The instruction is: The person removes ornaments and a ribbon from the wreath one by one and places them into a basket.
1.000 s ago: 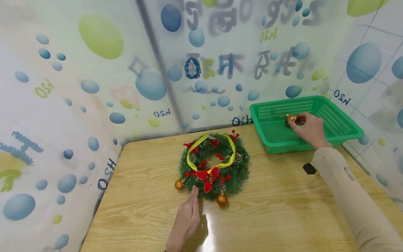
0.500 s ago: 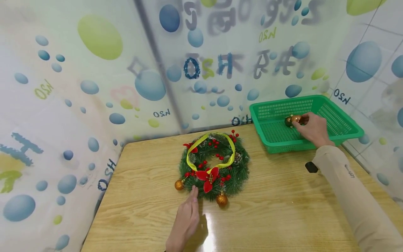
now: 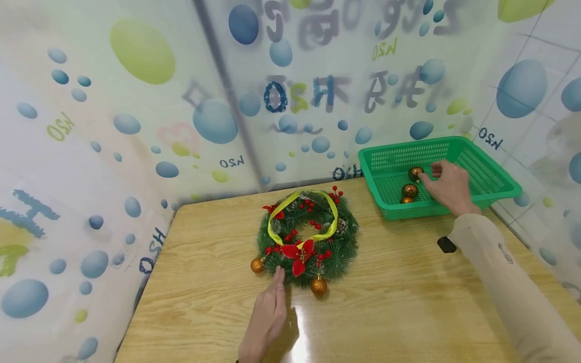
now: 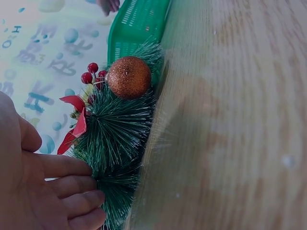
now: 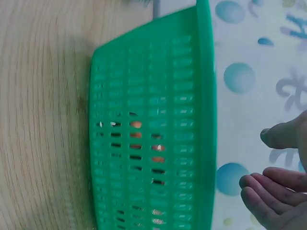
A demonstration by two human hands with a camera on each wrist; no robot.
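In the slotted green plastic basket (image 3: 397, 212), shiny round brown baubles (image 3: 410, 190) likely wanted a light pinch; right hand (image 3: 449, 186) empty, parted, left hand (image 3: 269, 310) straight-fingered against the bristly green wreath (image 3: 343, 257).

Before me I had a wood-grained desk (image 3: 213, 232); beyond it I saw a pale backdrop (image 3: 172, 106) with blue ovals (image 3: 215, 121), green ovals (image 3: 142, 50), mirrored lettering (image 3: 298, 97) and a slanting grey band (image 3: 228, 91).

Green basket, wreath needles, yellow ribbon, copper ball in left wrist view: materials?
Green basket: likely moulded plastic, semi-gloss; smooth rim, regular slots.
Wreath needles: probably plastic; thin, stiff-looking bristles, slight sheen.
Yellow ribbon: seemingly satin-like fabric; soft gloss, gentle folds.
Copper ball: glitter-coated, by its grainy, speckled surface; core material can't be told.
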